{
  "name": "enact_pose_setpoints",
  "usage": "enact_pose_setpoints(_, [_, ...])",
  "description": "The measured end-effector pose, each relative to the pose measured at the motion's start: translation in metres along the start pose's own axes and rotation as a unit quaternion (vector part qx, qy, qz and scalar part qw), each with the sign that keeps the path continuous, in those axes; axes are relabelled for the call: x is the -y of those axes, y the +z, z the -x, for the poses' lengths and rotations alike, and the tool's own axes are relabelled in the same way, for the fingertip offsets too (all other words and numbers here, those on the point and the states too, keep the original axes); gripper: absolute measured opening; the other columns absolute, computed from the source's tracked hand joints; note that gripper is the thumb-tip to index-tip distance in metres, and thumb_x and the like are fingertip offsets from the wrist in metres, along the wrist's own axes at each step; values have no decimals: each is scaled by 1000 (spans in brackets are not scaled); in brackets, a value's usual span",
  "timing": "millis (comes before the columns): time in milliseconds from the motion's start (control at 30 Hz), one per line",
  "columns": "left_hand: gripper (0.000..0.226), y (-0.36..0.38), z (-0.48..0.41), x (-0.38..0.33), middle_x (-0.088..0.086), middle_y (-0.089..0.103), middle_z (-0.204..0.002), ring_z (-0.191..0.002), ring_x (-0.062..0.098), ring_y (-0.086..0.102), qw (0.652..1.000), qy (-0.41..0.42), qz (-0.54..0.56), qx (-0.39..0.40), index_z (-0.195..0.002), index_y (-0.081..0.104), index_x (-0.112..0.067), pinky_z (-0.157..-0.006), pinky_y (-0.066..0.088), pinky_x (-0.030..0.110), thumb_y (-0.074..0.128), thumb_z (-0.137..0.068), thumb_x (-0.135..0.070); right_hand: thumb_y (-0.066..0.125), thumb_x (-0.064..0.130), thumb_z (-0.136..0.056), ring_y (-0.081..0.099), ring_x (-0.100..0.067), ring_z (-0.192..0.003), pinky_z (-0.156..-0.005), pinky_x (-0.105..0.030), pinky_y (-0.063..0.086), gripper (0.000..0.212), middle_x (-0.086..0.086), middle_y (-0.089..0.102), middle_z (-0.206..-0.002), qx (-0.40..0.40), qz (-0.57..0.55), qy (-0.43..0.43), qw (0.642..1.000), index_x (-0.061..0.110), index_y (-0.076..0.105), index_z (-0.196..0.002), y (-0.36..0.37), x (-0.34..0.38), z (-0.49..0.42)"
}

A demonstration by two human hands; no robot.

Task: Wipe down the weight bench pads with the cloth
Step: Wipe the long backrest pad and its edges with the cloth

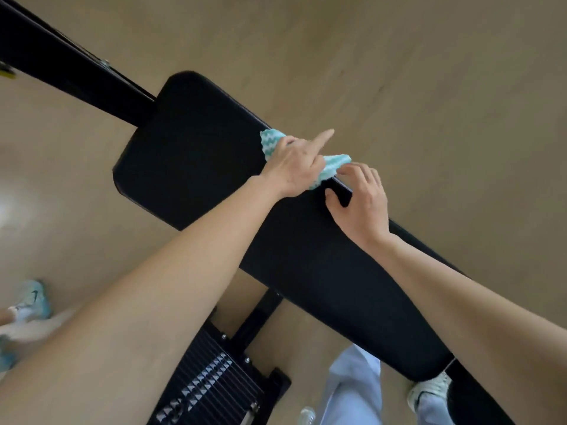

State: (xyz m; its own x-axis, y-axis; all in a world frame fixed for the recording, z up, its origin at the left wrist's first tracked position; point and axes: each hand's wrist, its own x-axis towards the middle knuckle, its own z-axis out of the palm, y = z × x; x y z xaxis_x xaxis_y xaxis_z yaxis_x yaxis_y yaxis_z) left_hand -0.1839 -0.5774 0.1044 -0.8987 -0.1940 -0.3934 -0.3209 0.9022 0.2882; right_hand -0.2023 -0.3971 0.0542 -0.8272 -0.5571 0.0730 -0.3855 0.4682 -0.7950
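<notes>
A long black weight bench pad (196,154) runs diagonally from upper left to lower right. A teal-and-white zigzag cloth (333,164) lies bunched on the pad's far edge. My left hand (294,165) holds the cloth against that edge, with the index finger sticking out straight past it. Just to the right, my right hand (360,199) grips the same far edge, thumb on top of the pad and fingers curled over the side, its fingertips touching the end of the cloth.
The bench's black frame beam (70,65) extends to the upper left. A black ribbed foot plate (211,381) sits on the tan floor under the pad. My feet in pale trousers and a sneaker (429,391) stand at the bottom right; another person's teal shoe (33,297) is at left.
</notes>
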Motion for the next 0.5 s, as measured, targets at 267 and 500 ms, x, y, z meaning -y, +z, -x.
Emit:
enact_pose_setpoints(267, [57,-22,65,42,5,37,-161,-149,29,31,960,-138,-92,-224,-152,42,-17,-116,36,50,56,-98,-25,47,56,-101,49,-37,-133,-113,-49,37,77,-14,52,-146,198,86,20,976,21,18,-162,51,53,-57])
enact_pose_setpoints(500, [96,-6,91,59,4,-2,-171,-157,33,-4,959,-205,-161,-108,-163,5,-18,-123,13,62,51,-93,-66,39,56,-103,53,-36,-126,-89,-46,45,63,-6,50,-145,266,84,22,960,25,24,-156,56,65,-88])
